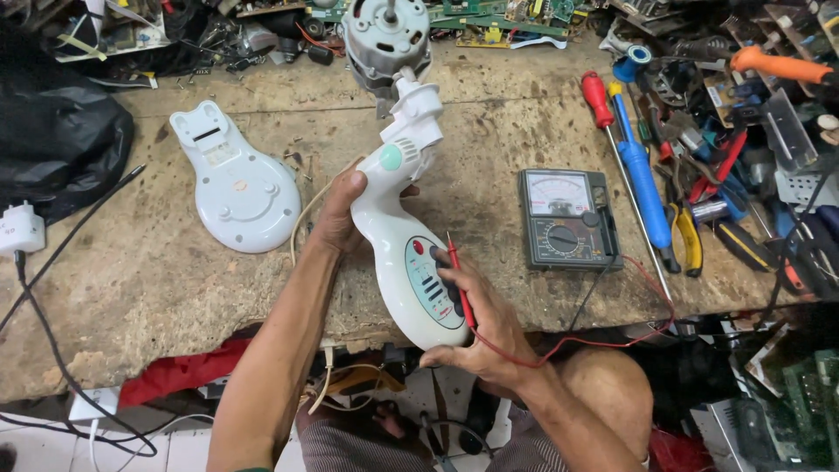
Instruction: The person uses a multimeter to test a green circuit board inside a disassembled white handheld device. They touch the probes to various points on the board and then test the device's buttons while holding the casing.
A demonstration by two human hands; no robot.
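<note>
My left hand [343, 214] wraps the neck of the white fan stand [406, 253], fingers closed around it just below the pale green knob, so the body sits tilted over the edge of the workbench [157, 280] with its motor [384, 39] up at the far end. My right hand [476, 328] curls under the lower end, fingers pinched on a red test probe [459, 280] whose tip rests beside the black buttons of the control panel [434, 284].

To do this well, I judge the neck grip must stay firm so the housing cannot roll, and the probe should press straight on one contact without sliding. The analog multimeter [568, 218] lies just right of the stand, its dial facing me; the separate white base [234, 179] lies to the left.
</note>
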